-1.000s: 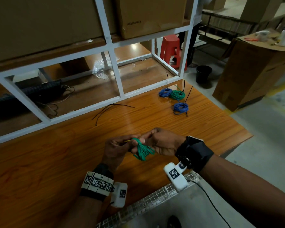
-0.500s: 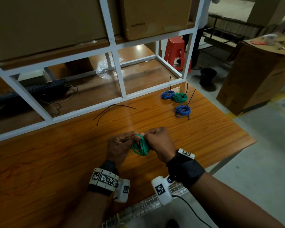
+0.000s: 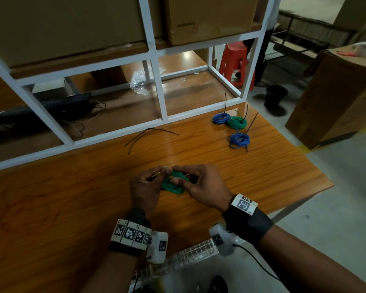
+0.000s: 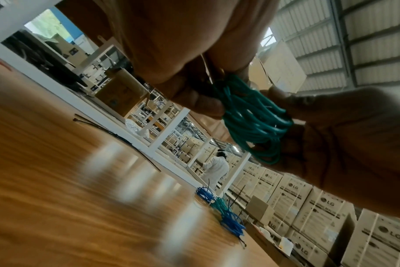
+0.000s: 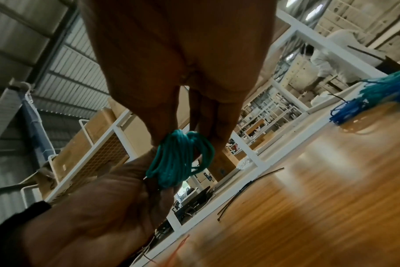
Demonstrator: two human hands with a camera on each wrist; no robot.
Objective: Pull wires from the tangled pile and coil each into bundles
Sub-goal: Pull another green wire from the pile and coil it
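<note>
A coil of green wire [image 3: 171,185] [image 4: 251,115] [image 5: 178,159] hangs between both hands just above the wooden table [image 3: 51,197]. My left hand [image 3: 148,185] pinches the coil's left side, with a thin yellowish strand sticking out by its fingers. My right hand [image 3: 197,182] grips the right side with thumb and fingers. Three finished bundles lie at the far right of the table: a blue bundle [image 3: 221,118], a green bundle [image 3: 237,122] and another blue bundle [image 3: 239,140], each with a black tie sticking up.
Loose black cable ties [image 3: 150,134] lie on the table near a white shelf frame [image 3: 156,85]. Cardboard boxes [image 3: 207,17] stand on the shelf. A red stool [image 3: 237,62], a black bucket [image 3: 275,99] and a big carton [image 3: 336,98] are on the floor to the right.
The hands have drawn closer together and turned the green coil from hanging down to lying flatter between them. The head view has shifted slightly.
</note>
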